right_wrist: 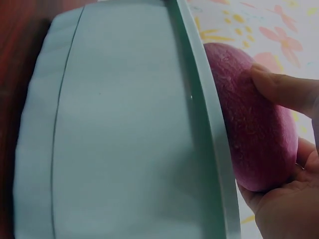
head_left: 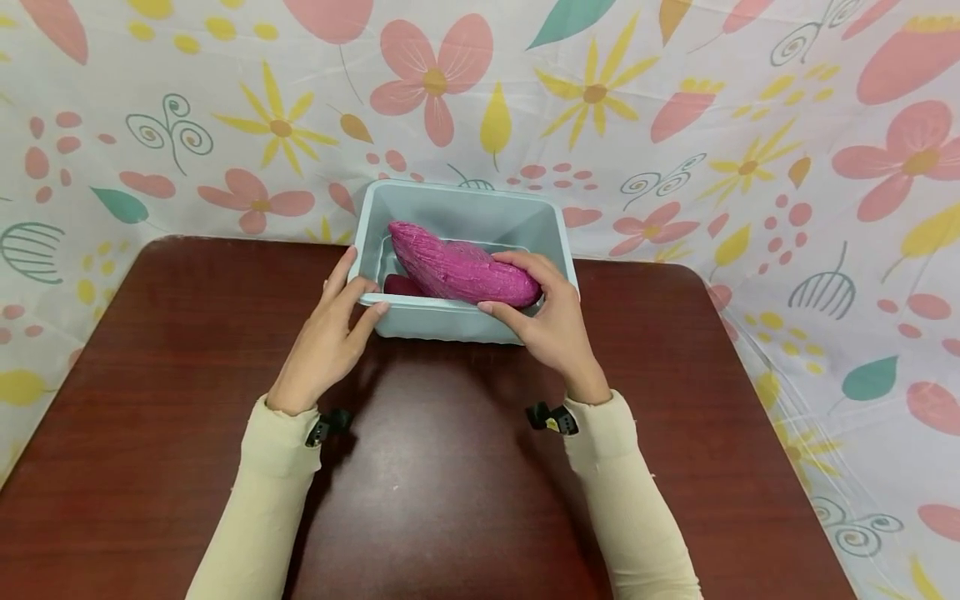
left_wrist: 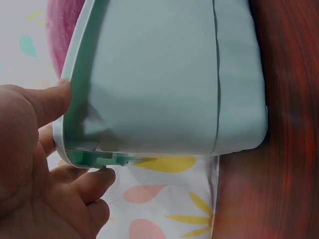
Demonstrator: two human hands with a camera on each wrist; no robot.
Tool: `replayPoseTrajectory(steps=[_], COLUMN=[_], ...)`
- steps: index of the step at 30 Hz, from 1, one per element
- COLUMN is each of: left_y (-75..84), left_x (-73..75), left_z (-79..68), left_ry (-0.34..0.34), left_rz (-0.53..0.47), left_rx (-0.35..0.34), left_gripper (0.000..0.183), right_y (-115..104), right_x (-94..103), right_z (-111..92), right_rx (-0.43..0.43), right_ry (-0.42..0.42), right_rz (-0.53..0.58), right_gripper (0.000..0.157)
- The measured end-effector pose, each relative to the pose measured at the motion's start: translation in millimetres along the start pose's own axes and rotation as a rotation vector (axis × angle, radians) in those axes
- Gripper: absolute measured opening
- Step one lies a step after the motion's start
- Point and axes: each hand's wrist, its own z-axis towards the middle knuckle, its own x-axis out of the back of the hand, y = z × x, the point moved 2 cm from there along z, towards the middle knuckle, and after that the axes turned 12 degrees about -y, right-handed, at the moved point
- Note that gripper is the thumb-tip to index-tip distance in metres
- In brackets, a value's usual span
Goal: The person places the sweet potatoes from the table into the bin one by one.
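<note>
A large magenta-purple sweet potato [head_left: 465, 271] lies tilted in the light blue-green plastic bin [head_left: 450, 325], its narrow end up at the left. My right hand [head_left: 551, 321] grips its rounded right end, thumb on the near side and fingers over the far side. In the right wrist view the same sweet potato [right_wrist: 249, 119] rises above the bin's rim. Below it, a darker reddish-purple piece [head_left: 401, 286] shows at the bin's left; most of it is hidden. My left hand [head_left: 322, 346] holds the bin's near left corner, thumb and fingers on the rim [left_wrist: 60, 134].
The bin stands near the back edge of a dark reddish-brown wooden table [head_left: 435, 483]. Behind and beside the table hangs a white cloth [head_left: 480, 108] printed with flowers and leaves. A small black device [head_left: 551, 417] sits at each wrist over cream sleeves.
</note>
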Motion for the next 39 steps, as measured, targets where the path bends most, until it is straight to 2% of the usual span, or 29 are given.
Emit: replayPoseTrajectory(steps=[6,14,22,31,39], left_y=[-0.7,1.0,-0.1,0.6,-1.1], left_x=[-0.2,0.2,0.1,-0.1,-1.1], left_z=[0.1,-0.1,0.7,0.1,0.7], left_ry=[0.001,-0.001,-0.002,0.0,0.007], left_rz=[0.001,-0.006,-0.012,-0.008,-0.004], left_rx=[0.003,-0.001,-0.001,0.006,0.002], left_gripper=[0.024,0.023,0.024,0.024,0.027], right_y=[3,10,17,24,47], right_x=[0.6,3.4,4.3,9.0,6.7], right_z=[10,19,23,19,12], right_rx=[0.014,-0.023,-0.07,-0.088,-0.053], right_ry=[0.013,0.042,0.112,0.119,0.117], right_rz=[-0.048,-0.046,-0.085,-0.019,-0.067], right_gripper=[0.05,0.049,0.054,0.052,0.047])
